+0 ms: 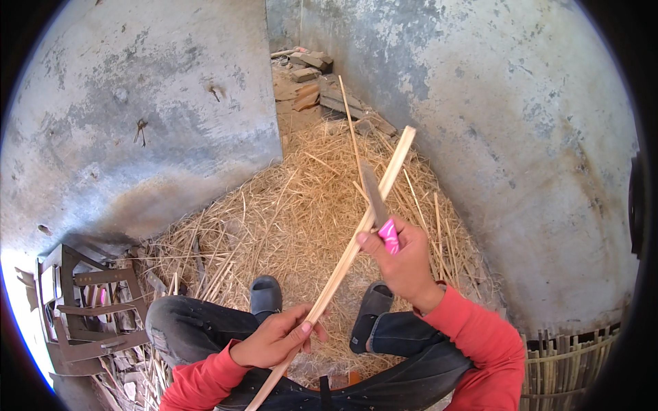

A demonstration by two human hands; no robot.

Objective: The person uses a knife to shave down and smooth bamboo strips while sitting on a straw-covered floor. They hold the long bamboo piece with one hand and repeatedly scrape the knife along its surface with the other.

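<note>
A long, pale strip of split wood or bamboo (345, 264) slants across my lap, its far end up and to the right. My left hand (276, 337) is closed round its lower part, thumb on top. In my right hand (404, 257) is a knife (373, 194) with a pink-wrapped handle, its blade lying across the strip. The right thumb presses on the strip just below the blade. A thin sliver (350, 116) rises beyond the blade; whether it is still joined to the strip I cannot tell.
Shavings (315, 185) cover the floor between two worn plaster walls. Bricks and boards (312, 68) lie at the back. A dark wooden frame (96, 301) stands at the left, and a slatted basket (565, 366) at the lower right. Slippers (266, 294) are on my feet.
</note>
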